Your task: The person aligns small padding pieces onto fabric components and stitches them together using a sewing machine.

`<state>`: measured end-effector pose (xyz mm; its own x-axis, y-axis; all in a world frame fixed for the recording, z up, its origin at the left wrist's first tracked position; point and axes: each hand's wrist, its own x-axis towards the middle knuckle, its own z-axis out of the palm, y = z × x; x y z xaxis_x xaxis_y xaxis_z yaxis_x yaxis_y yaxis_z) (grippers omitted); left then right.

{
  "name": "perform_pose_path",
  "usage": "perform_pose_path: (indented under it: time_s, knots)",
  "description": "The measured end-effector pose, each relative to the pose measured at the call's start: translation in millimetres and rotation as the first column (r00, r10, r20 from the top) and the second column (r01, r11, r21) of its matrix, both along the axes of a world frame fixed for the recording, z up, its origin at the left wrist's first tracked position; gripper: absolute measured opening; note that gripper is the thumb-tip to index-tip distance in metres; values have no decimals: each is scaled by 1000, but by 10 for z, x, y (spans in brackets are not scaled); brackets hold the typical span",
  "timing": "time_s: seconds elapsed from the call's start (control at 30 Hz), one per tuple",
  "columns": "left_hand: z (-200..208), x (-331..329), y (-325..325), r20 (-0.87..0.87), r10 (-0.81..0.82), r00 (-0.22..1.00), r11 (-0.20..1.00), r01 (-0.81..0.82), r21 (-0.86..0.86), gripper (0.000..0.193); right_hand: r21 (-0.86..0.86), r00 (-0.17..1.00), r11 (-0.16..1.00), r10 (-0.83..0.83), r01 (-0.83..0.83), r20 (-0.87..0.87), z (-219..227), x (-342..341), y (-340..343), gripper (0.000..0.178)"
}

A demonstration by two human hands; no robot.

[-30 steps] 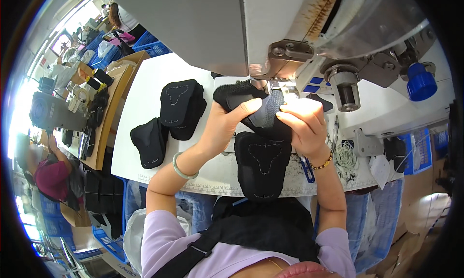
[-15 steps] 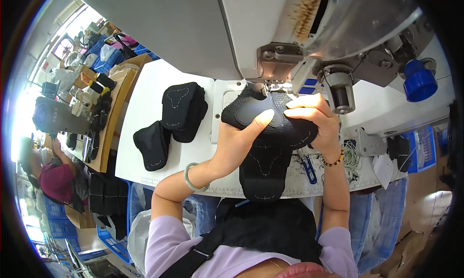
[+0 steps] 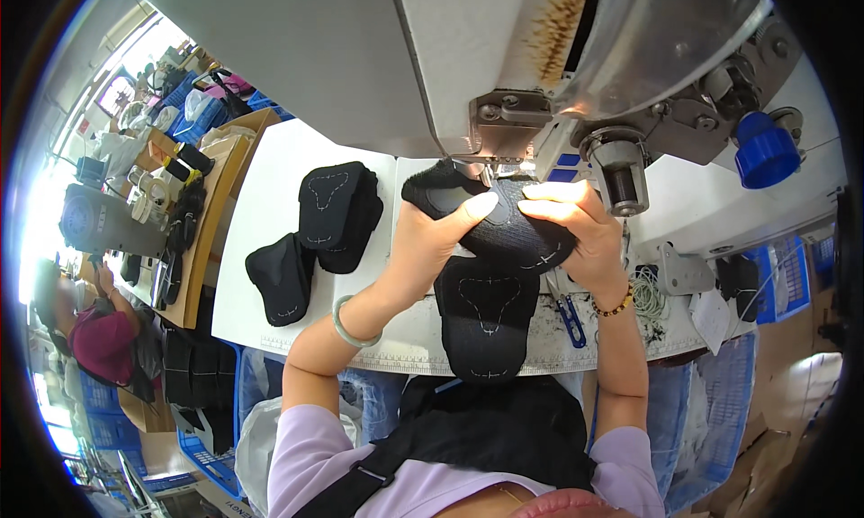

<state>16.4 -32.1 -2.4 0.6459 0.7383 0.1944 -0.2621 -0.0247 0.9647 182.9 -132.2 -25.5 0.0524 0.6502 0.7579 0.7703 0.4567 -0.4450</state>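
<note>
Under the sewing machine [image 3: 540, 77], both hands' fingers [image 3: 549, 207] grip a black fabric piece [image 3: 513, 234].

A black fabric piece [image 3: 504, 225] is being held under the sewing machine's presser foot [image 3: 474, 169] by the left hand [image 3: 436, 234] and right hand [image 3: 576, 221]. Stacked black pieces [image 3: 337, 214] are lying on the white table [image 3: 261, 203] nearby.

A cardboard box [image 3: 229, 144] stands open beyond the table's left edge.
</note>
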Motion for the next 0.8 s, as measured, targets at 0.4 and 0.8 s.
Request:
perform_pose_path:
  time_s: [0.4, 0.8]
  knots:
    - [-19, -31, 265, 142, -145, 979, 949, 178, -260, 13, 221, 959, 973, -120, 62, 257, -39, -193, 38, 44]
    - [-100, 6, 319, 102, -64, 993, 952, 91, -291, 13, 211, 953, 976, -114, 54, 281, -64, -174, 38, 47]
